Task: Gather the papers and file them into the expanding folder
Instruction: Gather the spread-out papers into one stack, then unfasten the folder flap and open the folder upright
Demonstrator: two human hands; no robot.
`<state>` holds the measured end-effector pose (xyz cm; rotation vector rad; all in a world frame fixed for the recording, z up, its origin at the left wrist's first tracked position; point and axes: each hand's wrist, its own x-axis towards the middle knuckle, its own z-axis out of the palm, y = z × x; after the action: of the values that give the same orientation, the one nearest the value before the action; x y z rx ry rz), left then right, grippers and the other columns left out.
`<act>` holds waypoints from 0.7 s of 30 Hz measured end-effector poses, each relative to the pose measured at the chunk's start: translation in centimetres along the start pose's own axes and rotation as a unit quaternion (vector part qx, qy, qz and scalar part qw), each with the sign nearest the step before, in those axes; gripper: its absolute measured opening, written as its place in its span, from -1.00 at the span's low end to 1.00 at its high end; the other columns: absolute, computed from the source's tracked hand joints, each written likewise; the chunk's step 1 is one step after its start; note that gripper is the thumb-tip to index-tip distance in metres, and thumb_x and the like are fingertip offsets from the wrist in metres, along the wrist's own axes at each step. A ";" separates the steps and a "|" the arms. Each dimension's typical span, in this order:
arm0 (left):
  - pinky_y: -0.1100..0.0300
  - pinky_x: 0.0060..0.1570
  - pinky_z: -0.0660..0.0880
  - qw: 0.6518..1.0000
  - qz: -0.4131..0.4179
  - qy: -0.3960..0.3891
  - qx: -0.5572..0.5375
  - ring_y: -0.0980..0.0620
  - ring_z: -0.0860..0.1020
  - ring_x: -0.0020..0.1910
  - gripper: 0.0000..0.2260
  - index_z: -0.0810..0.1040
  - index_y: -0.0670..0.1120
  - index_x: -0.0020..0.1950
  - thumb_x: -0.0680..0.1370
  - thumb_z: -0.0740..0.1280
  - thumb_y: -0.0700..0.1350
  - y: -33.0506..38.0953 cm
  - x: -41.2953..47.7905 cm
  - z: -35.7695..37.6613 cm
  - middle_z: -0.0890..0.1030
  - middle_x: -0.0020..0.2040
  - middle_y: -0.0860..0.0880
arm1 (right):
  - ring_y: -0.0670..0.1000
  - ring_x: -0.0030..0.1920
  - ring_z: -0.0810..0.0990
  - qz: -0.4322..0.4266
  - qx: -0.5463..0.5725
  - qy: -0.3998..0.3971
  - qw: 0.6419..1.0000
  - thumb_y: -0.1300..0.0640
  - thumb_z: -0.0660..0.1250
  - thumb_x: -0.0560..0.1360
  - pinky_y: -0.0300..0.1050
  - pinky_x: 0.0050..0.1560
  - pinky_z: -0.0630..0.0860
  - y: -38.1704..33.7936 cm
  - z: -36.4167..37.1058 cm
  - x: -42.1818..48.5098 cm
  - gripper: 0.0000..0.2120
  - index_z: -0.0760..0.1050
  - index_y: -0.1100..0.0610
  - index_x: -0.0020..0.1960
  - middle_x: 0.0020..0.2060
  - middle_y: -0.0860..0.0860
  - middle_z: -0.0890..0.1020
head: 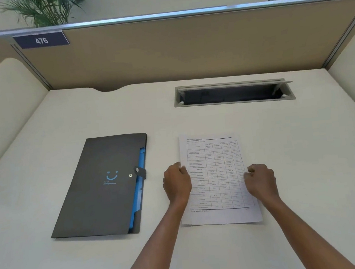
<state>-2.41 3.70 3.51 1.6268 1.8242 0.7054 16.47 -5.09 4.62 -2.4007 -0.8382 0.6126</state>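
Observation:
A stack of white papers (215, 169) printed with a table lies flat on the desk, right of centre. My left hand (176, 182) pinches the stack's left edge and my right hand (261, 179) grips its right edge, fingers curled. Left of the papers lies the dark grey expanding folder (95, 190) with a blue smile logo. It is closed but its snap strap hangs unfastened at the right edge, where blue dividers show.
The cream desk (304, 166) is walled by tan cubicle partitions (165, 54) at the back and cream panels at both sides. An open cable slot (234, 94) sits in the desk behind the papers. Plants stand beyond the partition.

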 end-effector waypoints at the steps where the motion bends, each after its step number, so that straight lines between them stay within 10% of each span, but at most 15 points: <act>1: 0.16 -0.05 0.52 1.000 0.001 -0.009 0.008 -0.05 0.62 -0.01 -0.78 0.59 -0.17 0.17 0.61 0.25 -0.12 -0.1 0.1 0.0 0.66 0.06 -0.10 | 0.29 -0.29 0.55 0.001 -0.002 0.002 1.000 0.27 0.28 0.50 -0.04 -0.26 0.47 0.1 0.1 0.1 -0.80 0.45 0.37 -0.27 -0.35 0.25 0.62; 5: 0.17 -0.01 0.49 0.999 0.004 -0.023 0.030 -0.06 0.60 0.07 -0.75 0.55 -0.16 0.24 0.60 0.25 -0.15 -0.1 0.2 -0.1 0.62 0.16 -0.08 | 0.11 -0.44 0.28 0.006 0.003 0.012 1.000 0.26 0.30 0.49 -0.11 -0.37 0.30 0.2 0.2 0.2 -0.69 0.29 0.18 -0.39 -0.49 0.11 0.41; 15: 0.15 -0.06 0.45 0.993 0.066 -0.054 0.080 -0.03 0.49 0.08 -0.73 0.50 -0.16 0.18 0.59 0.24 -0.03 -0.7 0.4 -1.2 0.48 0.16 -0.07 | 0.25 -0.13 0.62 0.018 0.010 0.022 1.000 0.16 0.34 0.51 -0.01 -0.09 0.53 0.2 -0.2 0.4 -0.83 0.60 0.27 -0.14 -0.25 0.17 0.67; 21: 0.07 -0.05 0.47 0.986 0.133 0.079 0.058 -0.09 0.47 0.07 -0.81 0.60 -0.17 0.10 0.51 0.30 -0.20 -2.2 2.3 -6.8 0.54 0.08 -0.10 | 0.22 -0.04 0.61 -0.064 -0.034 0.111 0.991 0.17 0.31 0.53 0.03 0.02 0.49 -1.2 -1.1 -0.5 -0.77 0.57 0.27 0.12 -0.06 0.18 0.66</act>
<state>-9.05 5.70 6.37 1.9647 1.8044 0.8799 16.22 -5.00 6.33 -2.3971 -0.9202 0.2659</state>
